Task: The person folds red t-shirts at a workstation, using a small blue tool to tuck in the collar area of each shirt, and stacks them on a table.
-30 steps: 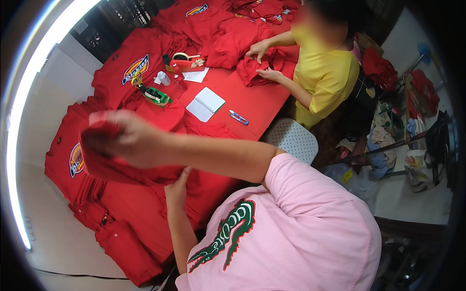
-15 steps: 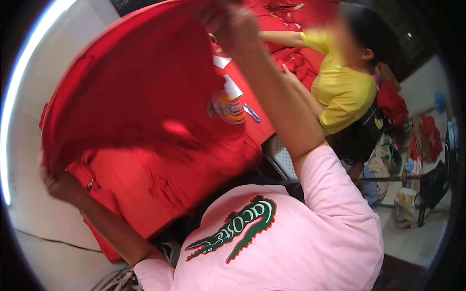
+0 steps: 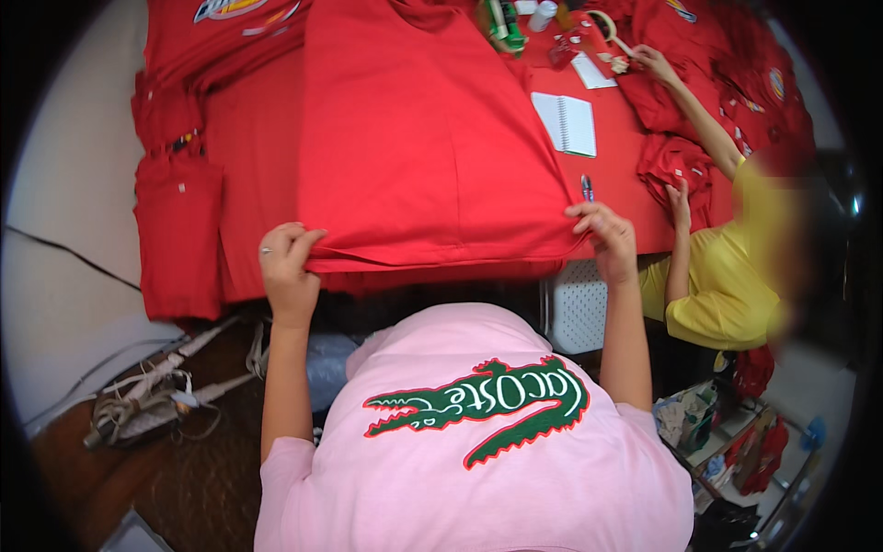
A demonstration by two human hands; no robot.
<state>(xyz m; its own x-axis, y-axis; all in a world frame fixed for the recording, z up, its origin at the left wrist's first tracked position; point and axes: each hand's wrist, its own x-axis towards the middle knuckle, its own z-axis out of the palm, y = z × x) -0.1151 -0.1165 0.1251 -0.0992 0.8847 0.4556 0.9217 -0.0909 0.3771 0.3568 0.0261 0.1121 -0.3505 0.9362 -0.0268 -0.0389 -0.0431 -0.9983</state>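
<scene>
A red shirt (image 3: 414, 138) lies spread over the red-covered table, its near edge stretched straight between my hands. My left hand (image 3: 291, 267) pinches the near left corner, a ring on one finger. The near right corner is pinched in my right hand (image 3: 605, 237). The cloth between them looks mostly smooth, with a faint crease down its middle. Just beyond my right hand lies a small pair of thread snips (image 3: 587, 188). The shirt's far end runs past the top of the view.
Folded red shirts (image 3: 179, 235) lie along the table's left side. An open spiral notebook (image 3: 577, 124) and a roll of tape (image 3: 602, 26) lie to the right. A co-worker in a yellow shirt (image 3: 722, 276) handles red garments (image 3: 676, 170) there. Cables (image 3: 152, 396) lie on the floor, lower left.
The shirt was raised and billowing, with my right arm high. Now it is down flat on the table, and both hands are low at its near edge. The view has shifted too.
</scene>
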